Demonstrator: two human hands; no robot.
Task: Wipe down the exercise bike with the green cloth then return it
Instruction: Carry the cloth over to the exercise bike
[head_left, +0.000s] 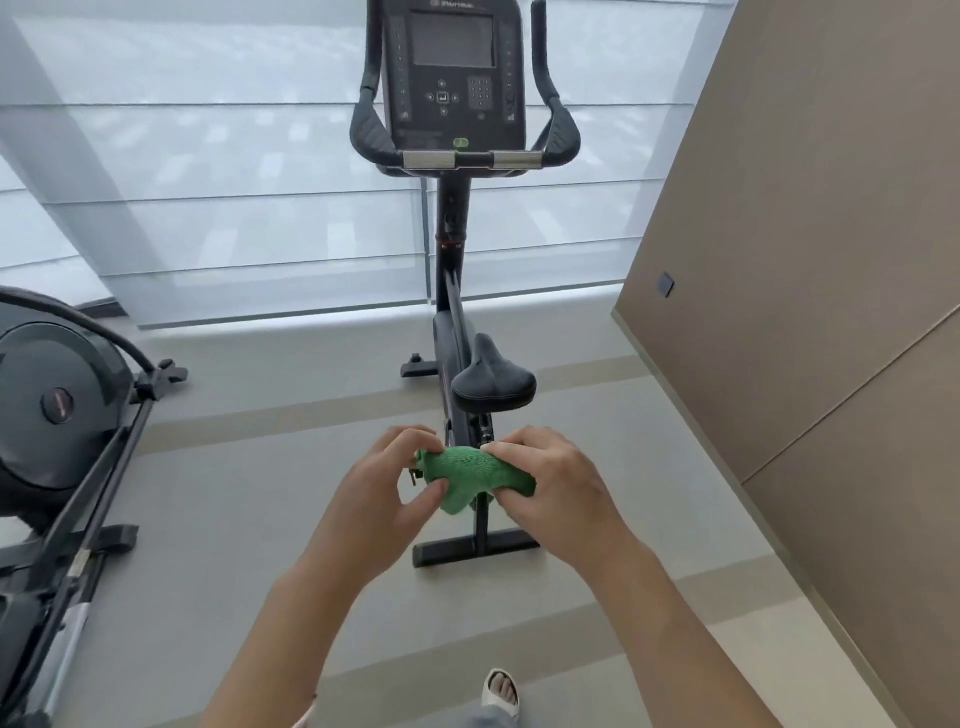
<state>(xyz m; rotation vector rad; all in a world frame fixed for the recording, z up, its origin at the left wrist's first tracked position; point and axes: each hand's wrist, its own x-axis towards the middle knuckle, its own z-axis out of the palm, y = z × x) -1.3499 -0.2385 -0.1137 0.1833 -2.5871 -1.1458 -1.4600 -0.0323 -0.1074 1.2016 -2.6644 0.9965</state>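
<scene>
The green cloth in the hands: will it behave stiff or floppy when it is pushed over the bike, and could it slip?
The green cloth is bunched between the left hand and right hand, with one end drooping, so it is probably floppy and light. Its looped, towel-like surface suggests decent grip on the saddle. Loosely held, it may unfold.
</scene>
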